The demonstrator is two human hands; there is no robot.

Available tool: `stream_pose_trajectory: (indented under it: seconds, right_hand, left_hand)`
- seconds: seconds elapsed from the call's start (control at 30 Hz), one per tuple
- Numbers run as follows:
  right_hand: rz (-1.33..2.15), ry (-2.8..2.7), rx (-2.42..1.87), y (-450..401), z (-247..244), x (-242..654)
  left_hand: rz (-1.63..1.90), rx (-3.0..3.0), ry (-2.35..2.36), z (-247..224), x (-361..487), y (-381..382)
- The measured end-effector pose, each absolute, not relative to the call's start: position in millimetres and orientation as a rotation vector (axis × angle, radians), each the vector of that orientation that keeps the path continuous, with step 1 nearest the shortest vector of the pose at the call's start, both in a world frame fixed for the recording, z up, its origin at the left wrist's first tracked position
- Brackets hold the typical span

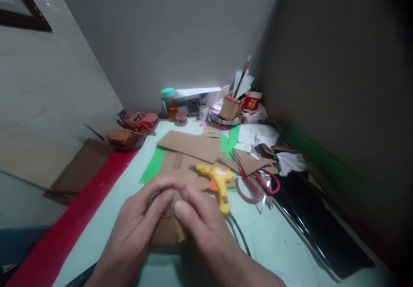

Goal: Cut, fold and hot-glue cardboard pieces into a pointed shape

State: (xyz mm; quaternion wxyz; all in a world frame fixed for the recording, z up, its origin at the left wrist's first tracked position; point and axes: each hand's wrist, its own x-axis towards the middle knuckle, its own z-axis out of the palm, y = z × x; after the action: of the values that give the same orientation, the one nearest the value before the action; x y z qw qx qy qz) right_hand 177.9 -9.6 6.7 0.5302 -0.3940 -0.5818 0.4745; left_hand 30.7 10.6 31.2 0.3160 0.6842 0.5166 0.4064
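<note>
Between my hands is a small folded piece of brown cardboard (pixel 166 232), with faint print near its top edge. My left hand (pixel 142 214) pinches it from the left, thumb on the near face and fingers behind. From the right, my right hand (pixel 201 220) presses the cardboard's upper edge between thumb and fingers. Both thumbs almost meet there, and the far side is hidden. Just beyond my right hand lies a yellow glue gun (pixel 217 179), its nozzle pointing left and its black cord (pixel 239 231) running toward me. Behind it, flat cardboard sheets (pixel 190 145) overlap a green sheet (pixel 151 166).
Red-handled scissors (pixel 254 188) lie right of the glue gun among cardboard scraps. A glossy black panel (pixel 319 222) lies along the right side. At the back stand a teal-lidded bottle (pixel 169 104), a cardboard pencil holder (pixel 231 107) and a red cup (pixel 252 101). Brown-red crafted items (pixel 129 132) sit back left.
</note>
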Motion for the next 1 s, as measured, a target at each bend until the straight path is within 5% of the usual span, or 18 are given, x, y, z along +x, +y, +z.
stream_pose_trajectory:
  seconds: [1.0]
  right_hand:
    - [1.35, -1.69, -1.331, -19.8, 19.3, 187.0]
  left_hand:
    - [1.04, 1.634, 1.441, 19.9, 24.9, 17.6]
